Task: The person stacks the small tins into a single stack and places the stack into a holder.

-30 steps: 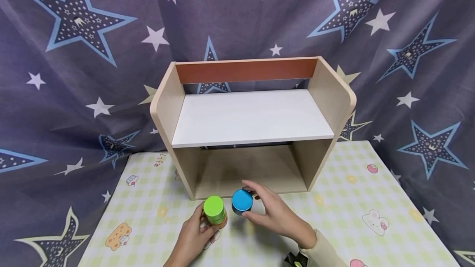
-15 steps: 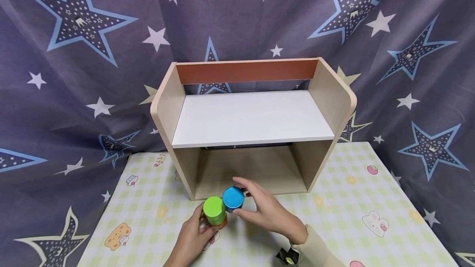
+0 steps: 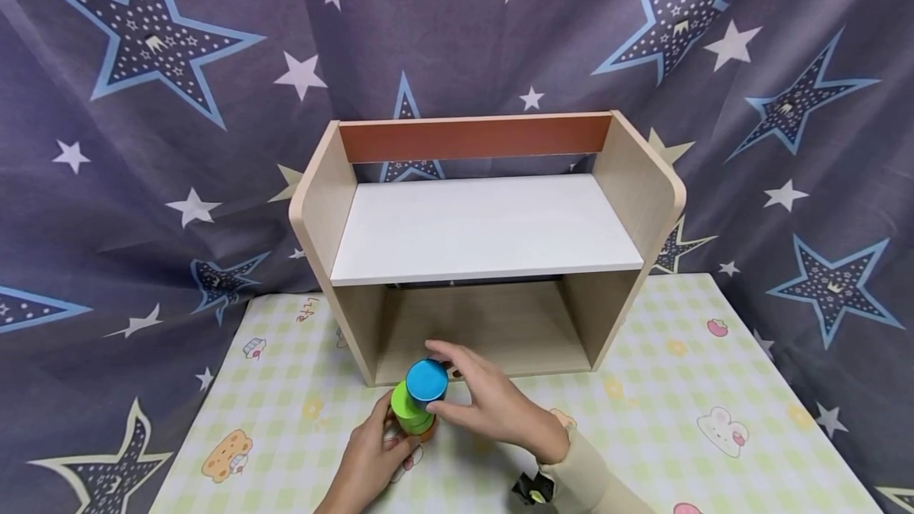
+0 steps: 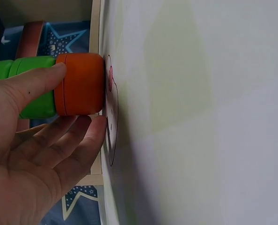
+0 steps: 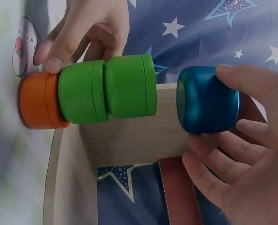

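A stack of small lidded round jars stands on the table: an orange jar [image 4: 83, 84] at the bottom, a lower green jar [image 5: 80, 91] on it, and an upper green jar [image 5: 129, 86] on top. My left hand [image 3: 371, 450] holds the stack low down, its thumb by the seam between the orange and lower green jars, its fingers on the far side. My right hand [image 3: 493, 407] grips a blue jar [image 5: 207, 99] between thumb and fingers. In the right wrist view a gap separates the blue jar from the upper green one. From the head, the blue jar partly covers the stack.
A wooden shelf unit [image 3: 489, 232] with a white upper board stands right behind the hands, its open lower compartment [image 3: 485, 324] facing me. A checked cloth [image 3: 643, 435] covers the table. Behind hangs a dark curtain [image 3: 214, 141] with stars.
My right hand has carried the blue jar leftward, from beside the green jars to over the stack. My left hand has stayed in place on the stack.
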Demonstrator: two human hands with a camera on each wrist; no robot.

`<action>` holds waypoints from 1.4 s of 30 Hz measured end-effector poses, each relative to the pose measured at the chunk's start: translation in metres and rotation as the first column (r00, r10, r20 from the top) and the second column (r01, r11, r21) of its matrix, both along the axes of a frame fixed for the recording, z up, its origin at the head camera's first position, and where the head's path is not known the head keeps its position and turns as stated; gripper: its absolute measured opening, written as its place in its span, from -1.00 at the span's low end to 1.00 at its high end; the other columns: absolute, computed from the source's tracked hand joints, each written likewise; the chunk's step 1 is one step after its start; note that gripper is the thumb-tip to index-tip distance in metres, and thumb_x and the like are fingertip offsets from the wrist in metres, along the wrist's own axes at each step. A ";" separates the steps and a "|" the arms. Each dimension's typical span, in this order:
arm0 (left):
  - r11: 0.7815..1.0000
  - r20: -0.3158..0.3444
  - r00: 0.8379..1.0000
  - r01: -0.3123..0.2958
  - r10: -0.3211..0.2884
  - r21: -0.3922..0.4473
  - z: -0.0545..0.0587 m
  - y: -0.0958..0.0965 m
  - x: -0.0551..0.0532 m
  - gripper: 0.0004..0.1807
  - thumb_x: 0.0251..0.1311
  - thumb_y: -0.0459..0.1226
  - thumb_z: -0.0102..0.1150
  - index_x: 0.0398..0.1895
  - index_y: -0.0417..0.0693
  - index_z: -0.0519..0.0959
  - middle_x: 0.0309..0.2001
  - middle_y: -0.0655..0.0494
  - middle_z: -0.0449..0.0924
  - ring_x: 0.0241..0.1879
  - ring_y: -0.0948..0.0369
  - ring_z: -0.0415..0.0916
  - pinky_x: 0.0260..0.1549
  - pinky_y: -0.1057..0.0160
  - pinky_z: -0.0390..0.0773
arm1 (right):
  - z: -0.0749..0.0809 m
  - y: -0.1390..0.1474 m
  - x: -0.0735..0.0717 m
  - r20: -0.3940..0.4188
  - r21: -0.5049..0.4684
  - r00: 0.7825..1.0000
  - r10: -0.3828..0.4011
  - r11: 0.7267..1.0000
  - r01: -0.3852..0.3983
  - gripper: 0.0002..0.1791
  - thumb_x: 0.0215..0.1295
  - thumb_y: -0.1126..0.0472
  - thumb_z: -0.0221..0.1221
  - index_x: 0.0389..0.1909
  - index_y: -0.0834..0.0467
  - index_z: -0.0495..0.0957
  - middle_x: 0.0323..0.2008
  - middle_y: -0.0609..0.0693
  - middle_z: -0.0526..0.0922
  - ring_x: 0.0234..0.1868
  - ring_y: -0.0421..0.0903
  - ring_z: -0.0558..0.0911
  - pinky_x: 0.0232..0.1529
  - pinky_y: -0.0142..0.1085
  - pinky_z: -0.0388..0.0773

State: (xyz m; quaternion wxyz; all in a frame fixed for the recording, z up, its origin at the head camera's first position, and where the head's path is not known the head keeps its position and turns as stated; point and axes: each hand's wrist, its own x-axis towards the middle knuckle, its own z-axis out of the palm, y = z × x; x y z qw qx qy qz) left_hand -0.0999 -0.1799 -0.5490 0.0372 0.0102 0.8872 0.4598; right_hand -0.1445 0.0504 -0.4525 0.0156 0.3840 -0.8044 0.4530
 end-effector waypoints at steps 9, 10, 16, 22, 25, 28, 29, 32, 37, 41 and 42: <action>1.000 0.005 1.000 0.001 -0.001 -0.004 0.002 0.000 0.001 -0.10 0.14 -0.12 0.48 0.48 -0.12 0.23 0.18 -0.19 0.55 0.14 -0.06 0.54 0.02 -0.14 0.58 | -0.001 -0.009 -0.002 0.014 0.013 1.000 0.023 1.000 -0.023 -0.16 0.31 0.02 0.36 0.52 -0.11 0.15 0.34 -0.14 0.40 0.14 -0.21 0.53 0.15 -0.23 0.53; 1.000 0.005 1.000 -0.001 0.001 -0.004 0.002 0.000 0.001 -0.10 0.14 -0.10 0.48 0.48 -0.11 0.23 0.18 -0.19 0.55 0.14 -0.06 0.55 0.02 -0.15 0.57 | -0.001 -0.009 -0.002 0.012 0.015 1.000 0.027 1.000 -0.027 -0.16 0.31 0.02 0.35 0.52 -0.11 0.15 0.35 -0.13 0.39 0.14 -0.21 0.53 0.15 -0.23 0.52; 1.000 0.007 1.000 0.000 0.000 0.015 0.002 -0.001 0.000 -0.08 0.14 0.05 0.44 0.48 -0.05 0.24 0.17 -0.15 0.58 0.13 -0.04 0.55 0.01 -0.12 0.59 | -0.002 -0.016 -0.002 0.008 0.022 0.999 0.042 0.999 -0.043 -0.18 0.32 0.06 0.36 0.52 -0.09 0.16 0.35 -0.12 0.39 0.16 -0.20 0.52 0.17 -0.24 0.51; 0.998 0.017 1.000 0.022 -0.023 0.057 0.002 -0.003 0.000 -0.12 0.15 0.07 0.42 0.46 -0.04 0.25 0.16 -0.17 0.57 0.11 -0.02 0.57 -0.12 0.10 0.67 | -0.003 -0.021 -0.002 -0.010 0.023 0.998 0.060 0.998 -0.059 -0.18 0.32 0.07 0.36 0.51 -0.05 0.17 0.32 -0.08 0.42 0.16 -0.20 0.52 0.15 -0.21 0.54; 0.997 0.014 0.999 0.033 -0.034 0.069 0.001 -0.003 0.000 -0.19 0.18 0.02 0.42 0.42 -0.02 0.29 0.16 -0.14 0.57 0.10 0.01 0.58 -0.13 0.16 0.68 | -0.003 -0.023 -0.002 -0.035 0.029 0.997 0.067 0.997 -0.066 -0.18 0.33 0.06 0.35 0.52 -0.02 0.16 0.32 -0.06 0.42 0.16 -0.20 0.52 0.13 -0.24 0.54; 0.997 0.006 0.999 0.043 -0.043 0.070 0.001 -0.004 0.000 -0.26 0.20 -0.04 0.42 0.37 -0.02 0.33 0.14 -0.12 0.58 0.08 0.03 0.59 -0.13 0.18 0.67 | -0.003 -0.024 -0.002 -0.058 0.036 0.996 0.070 0.997 -0.068 -0.18 0.33 0.06 0.35 0.52 -0.01 0.15 0.32 -0.05 0.43 0.16 -0.20 0.53 0.13 -0.29 0.53; 0.997 0.004 0.999 0.042 -0.043 0.069 0.001 -0.004 0.000 -0.28 0.20 -0.05 0.42 0.36 -0.01 0.33 0.13 -0.10 0.59 0.07 0.04 0.59 -0.13 0.18 0.67 | -0.003 -0.024 -0.002 -0.061 0.037 0.996 0.071 0.997 -0.069 -0.18 0.33 0.06 0.35 0.52 0.00 0.15 0.32 -0.05 0.43 0.15 -0.20 0.53 0.13 -0.31 0.53; 0.997 0.000 0.999 0.038 -0.038 0.066 0.001 -0.003 0.001 -0.31 0.20 -0.06 0.43 0.33 -0.01 0.35 0.12 -0.10 0.60 0.06 0.04 0.60 -0.14 0.18 0.68 | -0.004 -0.025 -0.002 -0.068 0.037 0.995 0.073 0.997 -0.071 -0.17 0.33 0.06 0.35 0.52 0.00 0.15 0.32 -0.04 0.43 0.15 -0.20 0.53 0.13 -0.34 0.51; 0.998 -0.005 0.999 0.032 -0.032 0.063 0.000 -0.002 0.001 -0.29 0.19 -0.10 0.44 0.34 -0.03 0.34 0.12 -0.13 0.59 0.05 0.03 0.60 -0.16 0.22 0.68 | -0.005 -0.025 -0.002 -0.080 0.040 0.994 0.070 0.997 -0.067 -0.16 0.32 0.07 0.35 0.52 0.01 0.15 0.31 -0.03 0.43 0.15 -0.20 0.54 0.14 -0.35 0.51; 0.997 -0.001 0.999 0.036 -0.036 0.064 0.001 -0.003 0.000 -0.29 0.20 -0.09 0.44 0.35 -0.03 0.34 0.14 -0.12 0.58 0.07 0.02 0.59 -0.16 0.20 0.68 | -0.007 -0.026 -0.003 -0.085 0.039 0.994 0.071 0.997 -0.068 -0.16 0.32 0.08 0.36 0.52 0.01 0.15 0.29 -0.03 0.44 0.14 -0.20 0.54 0.13 -0.32 0.52; 0.997 -0.002 0.999 0.038 -0.038 0.062 0.001 -0.003 0.000 -0.29 0.20 -0.09 0.43 0.35 -0.05 0.34 0.15 -0.13 0.57 0.08 0.01 0.59 -0.16 0.19 0.68 | -0.007 -0.026 -0.003 -0.080 0.035 0.994 0.073 0.997 -0.070 -0.16 0.31 0.08 0.36 0.52 0.01 0.15 0.29 -0.03 0.44 0.14 -0.20 0.54 0.13 -0.31 0.53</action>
